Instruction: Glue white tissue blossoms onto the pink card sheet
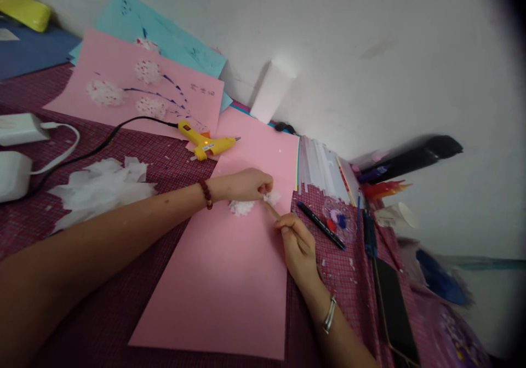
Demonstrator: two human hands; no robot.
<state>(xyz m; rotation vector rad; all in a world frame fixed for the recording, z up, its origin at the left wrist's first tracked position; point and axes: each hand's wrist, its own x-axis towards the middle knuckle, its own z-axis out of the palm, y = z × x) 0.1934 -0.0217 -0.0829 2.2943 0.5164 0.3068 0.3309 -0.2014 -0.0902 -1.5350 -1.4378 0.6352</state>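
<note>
A long pink sheet of paper (230, 280) lies on the checked cloth in front of me. Near its middle rests a white tissue-paper cluster (241, 207), partly under my left wrist. My left hand (258, 184) is closed in a pinch at a small white tissue tuft (272, 197); how much of it the fingers hold is hidden. My right hand (298, 242) grips a thin wooden stick (272, 210), its tip touching or very close to the tuft. A yellow hot glue gun (209, 142) lies beyond my left forearm, at the sheet's left edge.
White tissue squares (102, 187) are heaped at left, near white plugs (16, 176) and a black cord. A pink sheet with tissue flowers (139, 86) leans at the back. Clear glue sticks (318, 165), a black marker (320, 224) and a paint palette (339, 220) lie at right.
</note>
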